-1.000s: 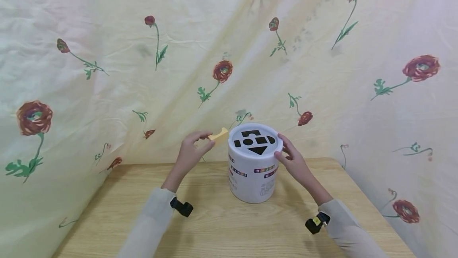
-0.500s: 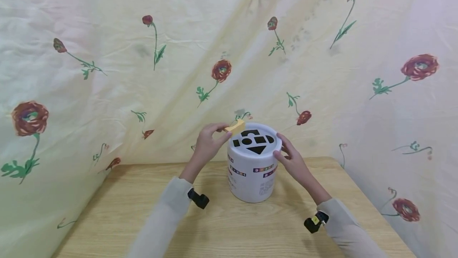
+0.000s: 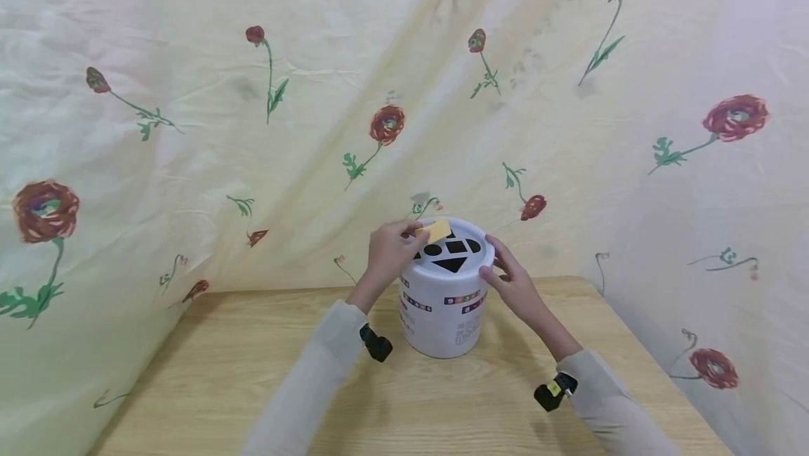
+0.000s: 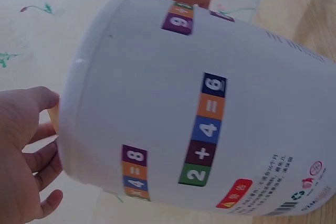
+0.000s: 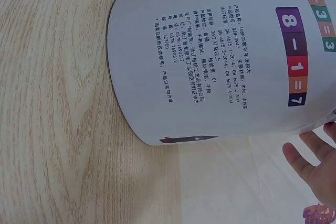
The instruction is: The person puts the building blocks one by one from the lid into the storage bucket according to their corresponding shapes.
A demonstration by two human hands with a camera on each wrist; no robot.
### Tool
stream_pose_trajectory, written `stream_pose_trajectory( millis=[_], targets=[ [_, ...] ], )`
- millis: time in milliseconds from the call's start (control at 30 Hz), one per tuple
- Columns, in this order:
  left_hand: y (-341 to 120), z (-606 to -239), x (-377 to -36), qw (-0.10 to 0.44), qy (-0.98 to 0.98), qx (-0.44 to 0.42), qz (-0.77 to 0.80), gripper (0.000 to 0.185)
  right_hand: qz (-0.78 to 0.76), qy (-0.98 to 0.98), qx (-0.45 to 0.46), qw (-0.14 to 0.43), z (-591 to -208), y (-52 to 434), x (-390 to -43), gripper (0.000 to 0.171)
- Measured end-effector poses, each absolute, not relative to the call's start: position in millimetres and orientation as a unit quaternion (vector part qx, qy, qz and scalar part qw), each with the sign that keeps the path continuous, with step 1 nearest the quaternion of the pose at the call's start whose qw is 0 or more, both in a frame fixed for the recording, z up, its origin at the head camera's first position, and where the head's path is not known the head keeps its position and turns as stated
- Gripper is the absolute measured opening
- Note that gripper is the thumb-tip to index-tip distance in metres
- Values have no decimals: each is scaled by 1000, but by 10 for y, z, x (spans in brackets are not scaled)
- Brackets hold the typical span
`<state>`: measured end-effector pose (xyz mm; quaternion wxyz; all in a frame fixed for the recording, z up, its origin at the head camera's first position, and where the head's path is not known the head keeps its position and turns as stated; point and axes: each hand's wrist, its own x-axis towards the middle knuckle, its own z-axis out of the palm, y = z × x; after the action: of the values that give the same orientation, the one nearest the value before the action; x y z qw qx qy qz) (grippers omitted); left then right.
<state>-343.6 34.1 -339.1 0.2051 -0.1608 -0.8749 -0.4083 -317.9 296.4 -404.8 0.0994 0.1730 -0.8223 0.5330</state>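
Observation:
A white shape-sorter bucket [image 3: 439,326] stands upright on the table, printed with coloured sums. Its lid [image 3: 475,260] has dark cut-outs: a triangle, a circle, a square and others. My left hand [image 3: 393,251] pinches a yellow toy block [image 3: 437,230] between thumb and fingers, over the far left part of the lid. The block covers part of the arch-shaped hole. In the left wrist view just a sliver of the block [image 4: 54,119] shows behind the rim. At the bucket's right side, my right hand [image 3: 515,286] grips the rim, thumb toward the front.
The light wooden table [image 3: 208,386] extends around the bucket to both sides and toward me. Close behind it hangs a cream curtain [image 3: 316,161] with printed red flowers, which also runs along the left and right sides. Black wrist cameras [image 3: 376,343] sit on both sleeves.
My left hand has carried the yellow block rightward, from beside the bucket to over its lid. The right hand keeps its grip on the rim and the bucket stays put.

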Motion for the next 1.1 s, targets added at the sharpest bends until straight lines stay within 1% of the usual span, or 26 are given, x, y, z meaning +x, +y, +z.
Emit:
stream_pose_trajectory(
  millis=[133, 333, 767, 867, 1100],
  targets=[
    [386, -3428, -3467, 214, -886, -171, -374, 28, 533, -822, 174, 101, -4057, 2965, -3187, 69],
    [399, -3397, -3461, 196, -906, -169, -335, 31, 532, -822, 175, 104, -4058, 2956, -3184, 69],
    [420, -3282, -3458, 182, -937, -173, -243, 31, 532, -823, 172, 105, -4071, 2961, -3197, 69],
    [424, -3269, -3466, 178, -942, -169, -229, 34, 530, -824, 172, 105, -4078, 2962, -3196, 69],
    [429, -3270, -3482, 170, -952, -162, -195, 49, 527, -825, 171, 107, -4075, 2961, -3190, 68]
  ],
)
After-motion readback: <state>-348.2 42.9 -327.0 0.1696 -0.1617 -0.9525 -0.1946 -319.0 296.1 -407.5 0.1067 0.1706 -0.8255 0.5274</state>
